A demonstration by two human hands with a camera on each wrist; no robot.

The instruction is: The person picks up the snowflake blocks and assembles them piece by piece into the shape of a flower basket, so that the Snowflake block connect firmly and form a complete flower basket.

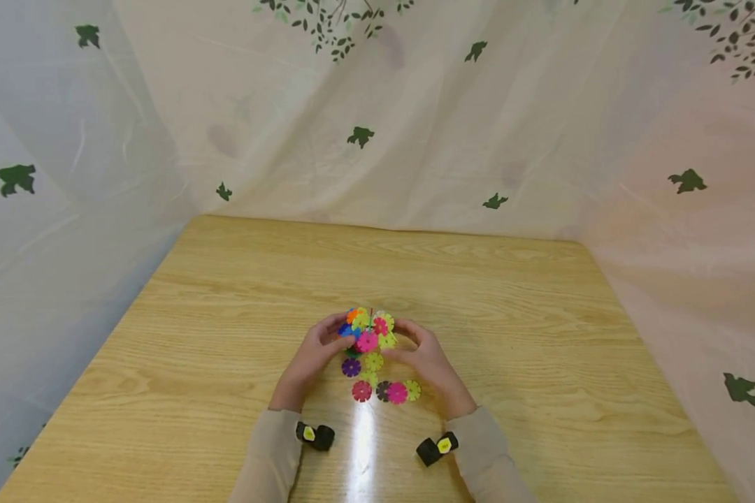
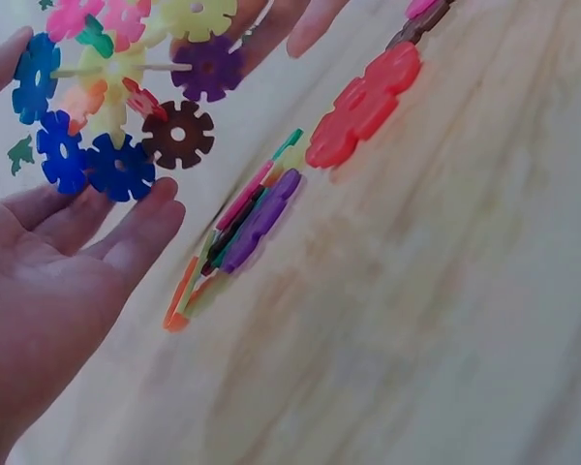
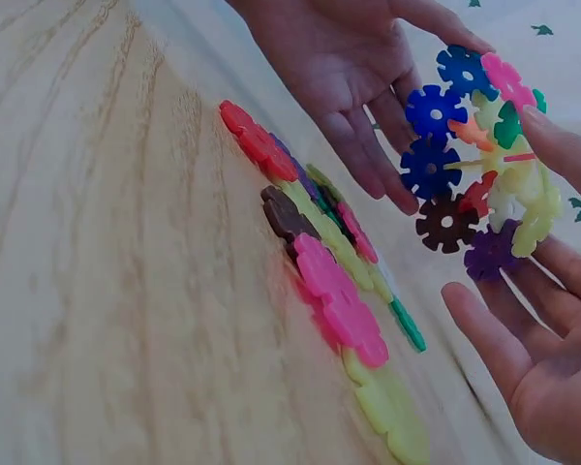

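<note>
A rounded cluster of joined notched plastic flower discs (image 1: pixel 368 341) is held above the table between both hands. My left hand (image 1: pixel 314 351) grips its left side, thumb toward me and fingers behind. On the other side, my right hand (image 1: pixel 429 358) holds the cluster with thumb and fingers spread around it. In the right wrist view, blue discs (image 3: pixel 431 167) and a brown disc (image 3: pixel 447 223) form part of its outer ring, near the left fingertips. A purple disc (image 3: pixel 492 252) sits by the right fingers. Short sticks show inside the ring.
Loose flower discs lie on the wooden table (image 1: pixel 509 314) below the cluster: red (image 1: pixel 361 391), purple (image 1: pixel 351 367), pink (image 1: pixel 397 393) and yellow-green (image 1: pixel 412 390) among them. Some overlap. A pale curtain (image 1: pixel 428 140) with leaf and bird prints hangs behind and at the sides.
</note>
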